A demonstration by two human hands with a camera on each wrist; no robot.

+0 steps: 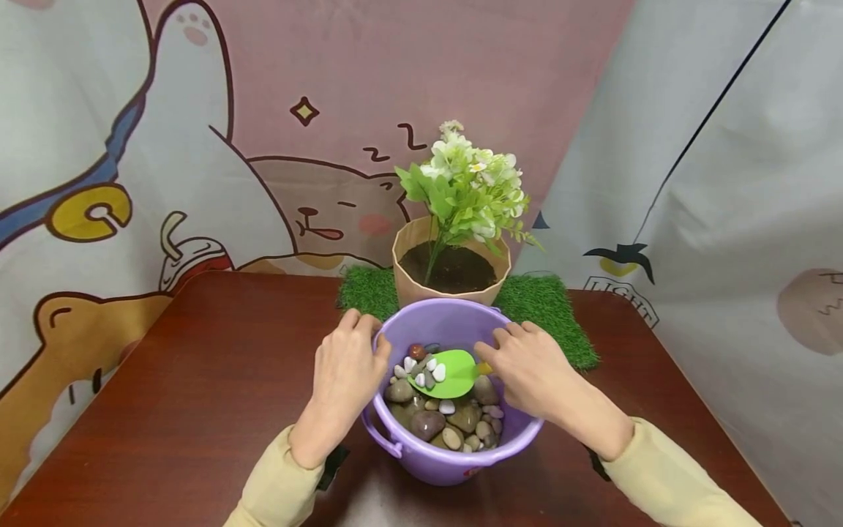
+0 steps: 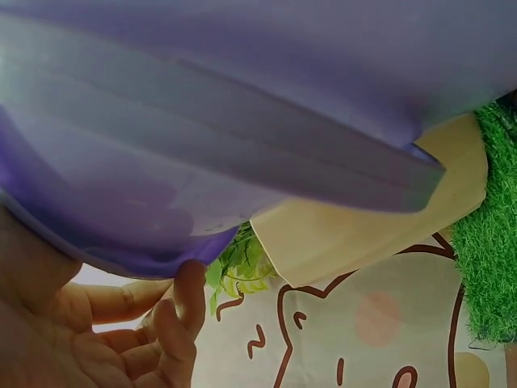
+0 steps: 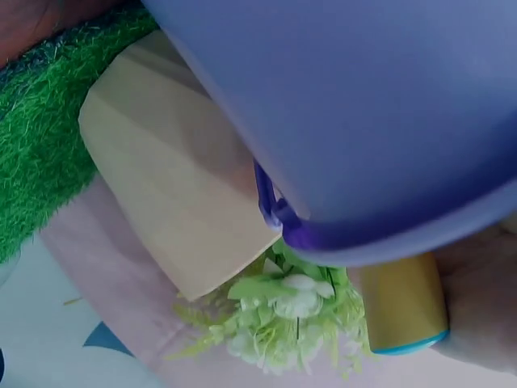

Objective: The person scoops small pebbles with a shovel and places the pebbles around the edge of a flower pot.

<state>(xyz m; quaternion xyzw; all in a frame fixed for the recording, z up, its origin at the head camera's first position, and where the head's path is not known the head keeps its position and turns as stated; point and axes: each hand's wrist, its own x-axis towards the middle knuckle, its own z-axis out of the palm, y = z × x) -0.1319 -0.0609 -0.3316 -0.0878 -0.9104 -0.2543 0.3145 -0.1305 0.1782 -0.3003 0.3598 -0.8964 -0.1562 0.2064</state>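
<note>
A purple bucket (image 1: pixel 453 322) stands on the table with wet brown and grey stones (image 1: pixel 428 423) in it. My left hand (image 1: pixel 347 366) grips the bucket's left rim, its fingers bent at the edge in the left wrist view. Over the bucket's right side, my right hand (image 1: pixel 530 364) holds a small toy shovel by its yellow handle (image 3: pixel 406 303). The shovel's green blade (image 1: pixel 454 375) lies inside the bucket, above the stones. Several small white and grey pebbles (image 1: pixel 426 372) rest on the blade's left part.
Behind the bucket stands a beige pot (image 1: pixel 408 288) of dark soil, holding a plant with white flowers (image 1: pixel 467 183). The pot sits on an artificial grass mat (image 1: pixel 560 315). The brown table (image 1: pixel 217 388) reaches back to a printed cloth (image 1: pixel 500 66).
</note>
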